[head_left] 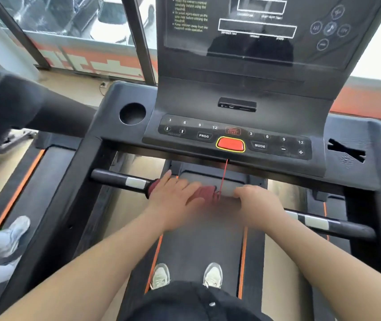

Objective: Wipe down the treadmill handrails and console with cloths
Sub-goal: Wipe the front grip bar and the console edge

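Observation:
A black front handrail (120, 180) with silver sensor bands runs across the treadmill below the console (236, 140). My left hand (173, 198) lies over a dark red cloth (204, 192) wrapped on the middle of the bar; red cloth also shows at the hand's left edge. My right hand (258, 201) grips the bar just to the right, with a pale grey cloth (227, 189) showing at its fingertips. A red safety cord (223, 174) hangs from the console down between both hands. The hands are motion-blurred.
The console has a red stop button (230, 144), a round cup holder (132, 113) on the left and a dark display (254, 31) above. Another treadmill (11, 105) stands at left, where another person's pale shoe (15, 232) shows. My shoes (186, 275) stand on the belt.

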Demonstrator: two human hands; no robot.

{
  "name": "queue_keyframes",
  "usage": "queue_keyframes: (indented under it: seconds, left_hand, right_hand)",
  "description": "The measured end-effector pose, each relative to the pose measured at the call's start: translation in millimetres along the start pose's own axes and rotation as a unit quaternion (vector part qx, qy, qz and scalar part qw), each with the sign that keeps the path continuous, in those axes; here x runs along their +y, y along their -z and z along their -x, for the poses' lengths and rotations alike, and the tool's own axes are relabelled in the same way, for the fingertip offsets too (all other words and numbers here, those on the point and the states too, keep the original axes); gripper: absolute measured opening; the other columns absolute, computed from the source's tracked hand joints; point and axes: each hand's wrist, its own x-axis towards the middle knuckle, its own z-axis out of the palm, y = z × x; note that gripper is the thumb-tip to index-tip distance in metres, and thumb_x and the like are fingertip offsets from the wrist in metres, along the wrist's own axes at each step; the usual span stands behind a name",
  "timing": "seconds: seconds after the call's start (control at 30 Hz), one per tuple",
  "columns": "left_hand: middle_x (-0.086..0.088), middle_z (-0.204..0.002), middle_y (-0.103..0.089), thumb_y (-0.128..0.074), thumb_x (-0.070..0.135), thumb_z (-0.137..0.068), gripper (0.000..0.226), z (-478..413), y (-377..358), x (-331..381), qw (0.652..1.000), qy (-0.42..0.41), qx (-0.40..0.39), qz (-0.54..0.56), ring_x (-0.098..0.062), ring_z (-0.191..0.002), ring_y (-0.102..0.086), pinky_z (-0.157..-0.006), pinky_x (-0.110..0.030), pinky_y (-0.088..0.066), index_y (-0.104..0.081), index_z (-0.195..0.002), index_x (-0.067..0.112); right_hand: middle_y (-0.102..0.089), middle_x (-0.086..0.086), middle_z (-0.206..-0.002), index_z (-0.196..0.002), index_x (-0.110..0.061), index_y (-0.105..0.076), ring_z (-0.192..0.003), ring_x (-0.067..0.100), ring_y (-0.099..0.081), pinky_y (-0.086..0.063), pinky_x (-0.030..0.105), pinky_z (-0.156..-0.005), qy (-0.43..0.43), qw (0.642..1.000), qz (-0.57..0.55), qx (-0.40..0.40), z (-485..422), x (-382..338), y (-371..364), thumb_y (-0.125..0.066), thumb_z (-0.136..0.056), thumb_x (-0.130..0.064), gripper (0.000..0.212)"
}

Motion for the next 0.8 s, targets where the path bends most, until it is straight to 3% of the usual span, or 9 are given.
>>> queue_keyframes:
  seconds: [0.1, 0.2, 0.3, 0.37, 0.43, 0.53, 0.67, 0.8]
  left_hand:
    - [0.003, -0.126, -0.065, 0.002, 0.049, -0.096, 0.069, -3, 9, -17, 0.996, 0.068, -0.009, -0.053, -0.029, -0.121, -0.055, -0.124, -0.052, -0.012, -0.056, -0.131, 0.033]
    - [0.003, -0.113, -0.068, -0.006, 0.039, -0.099, 0.06, -4, 6, 34, 0.987, 0.154, 0.009, -0.042, -0.029, -0.109, -0.055, -0.118, -0.055, -0.021, -0.064, -0.113, 0.026]
    - [0.004, -0.112, -0.064, -0.031, 0.05, -0.102, 0.044, 3, -15, 69, 0.986, 0.106, 0.11, 0.068, -0.027, -0.112, -0.052, -0.118, -0.051, -0.025, -0.062, -0.112, 0.021]
    - [0.003, -0.114, -0.065, -0.033, 0.051, -0.102, 0.046, 6, -16, 50, 0.99, 0.049, 0.12, 0.059, -0.027, -0.113, -0.054, -0.121, -0.049, -0.024, -0.062, -0.12, 0.021]
    - [0.001, -0.114, -0.068, -0.026, 0.047, -0.105, 0.047, 0, -3, 16, 0.998, 0.025, 0.064, 0.009, -0.029, -0.112, -0.059, -0.12, -0.047, -0.023, -0.061, -0.124, 0.024]
    - [-0.006, -0.114, -0.071, -0.021, 0.03, -0.107, 0.041, -13, 24, -12, 0.992, 0.089, -0.02, -0.088, -0.036, -0.106, -0.064, -0.105, -0.044, -0.035, -0.056, -0.127, 0.021]
    - [-0.011, -0.121, -0.071, -0.024, 0.022, -0.104, 0.038, -37, 29, 4, 0.978, 0.19, -0.072, -0.047, -0.038, -0.11, -0.065, -0.089, -0.043, -0.039, -0.057, -0.121, 0.017]
    - [-0.002, -0.095, -0.074, -0.023, 0.037, -0.105, 0.048, -21, 8, 60, 0.987, 0.148, 0.052, 0.038, -0.031, -0.092, -0.064, -0.09, -0.043, -0.04, -0.067, -0.095, 0.022]
  right_hand:
    - [-0.063, -0.008, -0.102, -0.105, -0.029, -0.064, -0.103, 0.019, -0.061, -0.043, 0.029, -0.07, 0.019, 1.0, 0.007, -0.001, -1, 4, 3, -0.067, -0.081, -0.056, 0.036]
    - [-0.064, -0.006, -0.099, -0.101, -0.027, -0.064, -0.099, 0.021, -0.063, -0.044, 0.029, -0.069, 0.031, 0.999, 0.0, 0.012, -2, 3, 1, -0.069, -0.081, -0.054, 0.035]
    - [-0.065, -0.005, -0.1, -0.101, -0.026, -0.064, -0.099, 0.022, -0.064, -0.044, 0.03, -0.069, 0.04, 0.999, 0.006, 0.016, -1, 5, 1, -0.071, -0.08, -0.056, 0.037]
    - [-0.066, -0.005, -0.103, -0.103, -0.028, -0.064, -0.102, 0.022, -0.063, -0.047, 0.03, -0.072, 0.042, 0.999, 0.003, 0.015, -1, 7, 1, -0.071, -0.081, -0.058, 0.038]
    - [-0.066, -0.006, -0.105, -0.105, -0.029, -0.064, -0.103, 0.022, -0.063, -0.049, 0.03, -0.074, 0.045, 0.999, 0.002, 0.012, -1, 8, 1, -0.071, -0.081, -0.059, 0.039]
    - [-0.066, -0.008, -0.103, -0.105, -0.031, -0.065, -0.101, 0.02, -0.063, -0.052, 0.031, -0.076, 0.041, 0.999, -0.01, 0.007, -4, 10, 2, -0.072, -0.078, -0.061, 0.041]
    - [-0.066, -0.009, -0.098, -0.101, -0.032, -0.065, -0.098, 0.02, -0.063, -0.052, 0.031, -0.077, 0.03, 0.999, -0.008, 0.006, -5, 10, 1, -0.073, -0.077, -0.062, 0.04]
    - [-0.067, -0.009, -0.097, -0.099, -0.032, -0.065, -0.097, 0.021, -0.063, -0.053, 0.032, -0.077, 0.025, 1.0, -0.007, 0.011, -4, 8, 0, -0.074, -0.075, -0.059, 0.038]
